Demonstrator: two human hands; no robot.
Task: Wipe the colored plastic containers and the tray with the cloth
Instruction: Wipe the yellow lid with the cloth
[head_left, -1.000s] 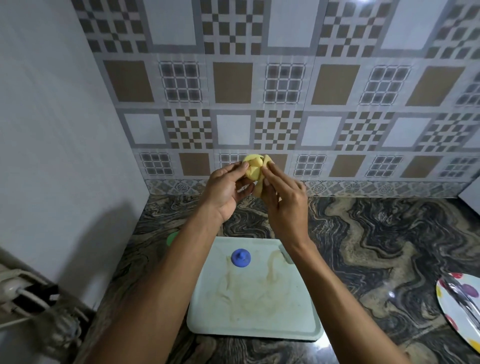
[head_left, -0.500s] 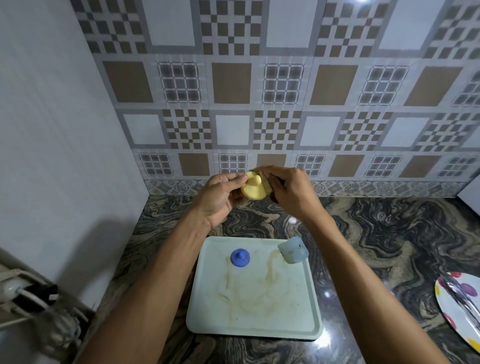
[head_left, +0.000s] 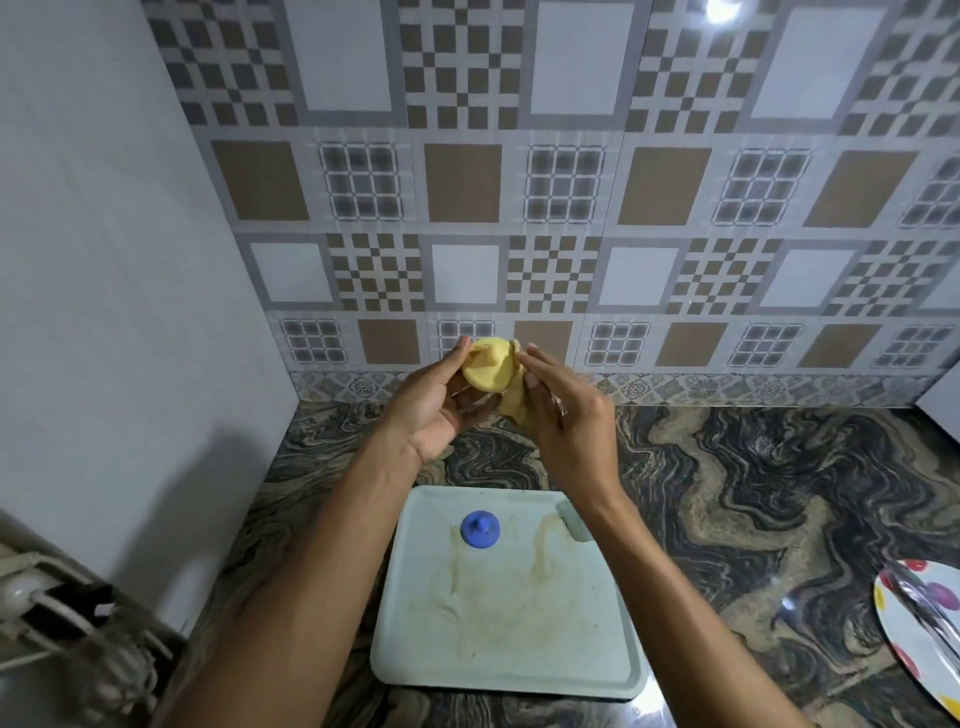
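- Head view: both hands work above the far edge of the pale tray (head_left: 410, 660), raised in front of the tiled wall (head_left: 665, 187). The left hand (head_left: 431, 410) cradles a yellow plastic container (head_left: 485, 371), fingers curled round its side, while the right hand (head_left: 566, 431) pinches a yellow cloth (head_left: 511, 408) against it.
- Step in hand, by the look of it: wiping the yellow container, with cloth and plastic pressed together between the two hands. Cloth and container are so close in colour that the line between them is hard to trace.
- On the tray, a blue container piece (head_left: 480, 529) with a small knob sits near its far left corner; a light blue container (head_left: 574, 522) shows at the far right edge, half hidden behind the right forearm.
- Tray surface carries brownish smears across its middle, so the tray itself appears not yet wiped.
- Next move likely calls for turning the yellow container in the left hand to bring an unwiped face to the cloth, then setting it down clear of the smears.
- Well to the right of the tray, a spotted plate (head_left: 904, 649) lies on the dark marbled counter (head_left: 753, 493); a socket with cables (head_left: 31, 608) sits left of the tray.
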